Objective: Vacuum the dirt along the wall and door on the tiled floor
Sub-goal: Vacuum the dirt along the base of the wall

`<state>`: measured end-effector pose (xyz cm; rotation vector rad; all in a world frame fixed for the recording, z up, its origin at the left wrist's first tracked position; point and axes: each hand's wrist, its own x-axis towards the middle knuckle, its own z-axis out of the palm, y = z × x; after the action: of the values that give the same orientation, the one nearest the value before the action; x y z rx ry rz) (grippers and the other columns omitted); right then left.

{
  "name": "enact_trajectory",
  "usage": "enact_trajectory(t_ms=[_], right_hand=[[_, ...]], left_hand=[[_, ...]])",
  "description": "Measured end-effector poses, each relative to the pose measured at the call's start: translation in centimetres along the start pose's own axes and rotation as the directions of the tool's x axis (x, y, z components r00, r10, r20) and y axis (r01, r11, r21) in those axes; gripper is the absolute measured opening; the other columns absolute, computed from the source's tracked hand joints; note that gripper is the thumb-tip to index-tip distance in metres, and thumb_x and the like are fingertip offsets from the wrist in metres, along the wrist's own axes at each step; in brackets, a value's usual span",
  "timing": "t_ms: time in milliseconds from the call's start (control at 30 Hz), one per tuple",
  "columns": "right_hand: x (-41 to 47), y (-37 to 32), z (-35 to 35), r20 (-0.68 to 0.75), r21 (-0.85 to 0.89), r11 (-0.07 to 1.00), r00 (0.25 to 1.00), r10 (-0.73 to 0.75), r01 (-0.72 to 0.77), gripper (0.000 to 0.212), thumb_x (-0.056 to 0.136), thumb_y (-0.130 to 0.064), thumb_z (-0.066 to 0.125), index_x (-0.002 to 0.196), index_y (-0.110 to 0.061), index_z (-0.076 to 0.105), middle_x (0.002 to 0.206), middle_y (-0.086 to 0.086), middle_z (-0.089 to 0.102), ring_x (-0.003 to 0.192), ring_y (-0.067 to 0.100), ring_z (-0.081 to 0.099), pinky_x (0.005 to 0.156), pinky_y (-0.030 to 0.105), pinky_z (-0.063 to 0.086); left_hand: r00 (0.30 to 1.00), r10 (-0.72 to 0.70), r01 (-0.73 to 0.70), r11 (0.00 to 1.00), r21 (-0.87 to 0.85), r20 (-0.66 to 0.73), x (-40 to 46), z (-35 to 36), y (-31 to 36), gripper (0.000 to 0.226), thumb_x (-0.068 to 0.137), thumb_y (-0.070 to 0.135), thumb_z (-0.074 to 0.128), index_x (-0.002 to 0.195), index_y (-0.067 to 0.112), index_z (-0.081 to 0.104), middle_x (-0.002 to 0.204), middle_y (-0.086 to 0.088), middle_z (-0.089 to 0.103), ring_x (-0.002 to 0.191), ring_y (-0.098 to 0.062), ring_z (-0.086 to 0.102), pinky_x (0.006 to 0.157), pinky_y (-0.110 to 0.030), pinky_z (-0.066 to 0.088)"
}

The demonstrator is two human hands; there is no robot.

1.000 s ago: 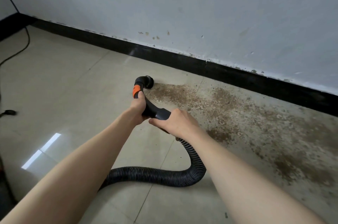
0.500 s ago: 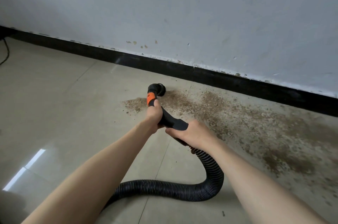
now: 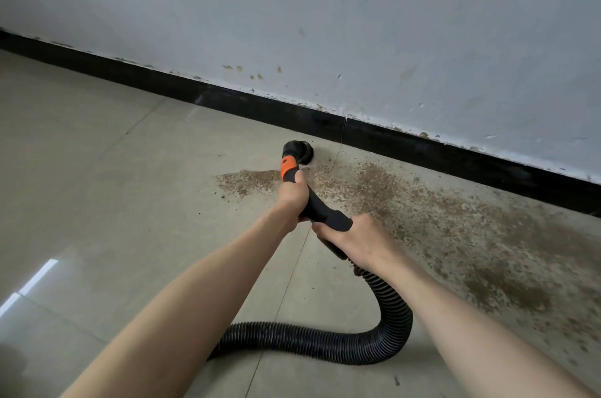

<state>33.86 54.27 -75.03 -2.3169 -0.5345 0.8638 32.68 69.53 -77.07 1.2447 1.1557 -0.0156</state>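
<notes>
A black vacuum nozzle with an orange band points down at the tiled floor, close to the black skirting. My left hand grips the black handle just behind the orange band. My right hand grips the handle's rear end, where the ribbed black hose begins. Brown dirt lies spread over the tiles from the nozzle to the right along the wall. A small patch of dirt sits left of the nozzle.
The grey-white wall with chipped paint runs diagonally across the back. The hose loops on the floor under my arms toward the lower left. A bright window reflection shows on the tiles at the left.
The nozzle has moved toward the skirting, and both hands went with it. The view shifted right, so the cable at the left is out of sight.
</notes>
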Motion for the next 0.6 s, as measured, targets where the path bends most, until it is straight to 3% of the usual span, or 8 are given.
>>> enact_trajectory(t_ms=[133, 233, 400, 500, 600], right_hand=[[1.8, -1.8, 1.2, 0.051, 0.080, 0.997, 0.999, -0.009, 0.005, 0.072, 0.054, -0.081, 0.061, 0.071, -0.011, 0.064, 0.051, 0.000, 0.062, 0.042, 0.021, 0.062, 0.043, 0.030, 0.049], [3.4, -4.4, 3.8, 0.079, 0.173, 0.985, 0.997, -0.018, 0.004, 0.073, 0.053, -0.079, 0.064, 0.072, -0.008, 0.064, 0.050, 0.000, 0.062, 0.042, 0.022, 0.062, 0.047, 0.034, 0.054], [4.8, -8.6, 9.0, 0.161, 0.354, 0.933, 0.987, 0.002, -0.060, 0.057, 0.070, -0.065, 0.071, 0.073, -0.009, 0.061, 0.054, 0.002, 0.064, 0.041, 0.023, 0.062, 0.044, 0.026, 0.049], [5.3, -9.8, 11.1, 0.229, 0.457, 0.885, 0.973, -0.017, -0.092, 0.054, 0.076, -0.060, 0.072, 0.074, -0.008, 0.060, 0.057, 0.005, 0.063, 0.040, 0.023, 0.060, 0.041, 0.024, 0.047], [5.7, -10.5, 12.4, 0.238, 0.422, 0.905, 0.969, -0.063, -0.045, 0.053, 0.075, -0.063, 0.071, 0.074, -0.011, 0.061, 0.057, 0.004, 0.064, 0.042, 0.022, 0.061, 0.047, 0.028, 0.052]], left_hand=[[0.999, 0.009, -0.010, 1.000, -0.011, -0.049, 1.2, -3.0, 1.0, 0.055, 0.098, 0.042, 0.037, 0.137, 0.002, 0.033, 0.119, -0.016, 0.053, 0.098, -0.030, 0.055, 0.068, -0.039, 0.052], [0.987, 0.071, -0.060, 0.995, 0.082, -0.143, 2.6, -6.0, 2.0, 0.053, 0.098, 0.042, 0.035, 0.131, 0.002, 0.041, 0.110, -0.013, 0.052, 0.094, -0.028, 0.053, 0.069, -0.037, 0.049], [0.944, 0.200, -0.138, 0.962, 0.236, -0.263, 4.9, -11.1, 2.9, 0.051, 0.098, 0.042, 0.035, 0.122, 0.000, 0.050, 0.102, -0.013, 0.054, 0.087, -0.026, 0.052, 0.060, -0.029, 0.040], [0.914, 0.251, -0.147, 0.937, 0.316, -0.320, 5.8, -13.6, 2.8, 0.054, 0.098, 0.042, 0.035, 0.116, -0.005, 0.053, 0.101, -0.019, 0.060, 0.092, -0.033, 0.060, 0.069, -0.035, 0.048], [0.904, 0.215, -0.118, 0.956, 0.269, -0.368, 6.2, -15.7, 2.1, 0.054, 0.098, 0.043, 0.035, 0.115, -0.005, 0.053, 0.083, -0.010, 0.055, 0.076, -0.026, 0.055, 0.062, -0.032, 0.044]])
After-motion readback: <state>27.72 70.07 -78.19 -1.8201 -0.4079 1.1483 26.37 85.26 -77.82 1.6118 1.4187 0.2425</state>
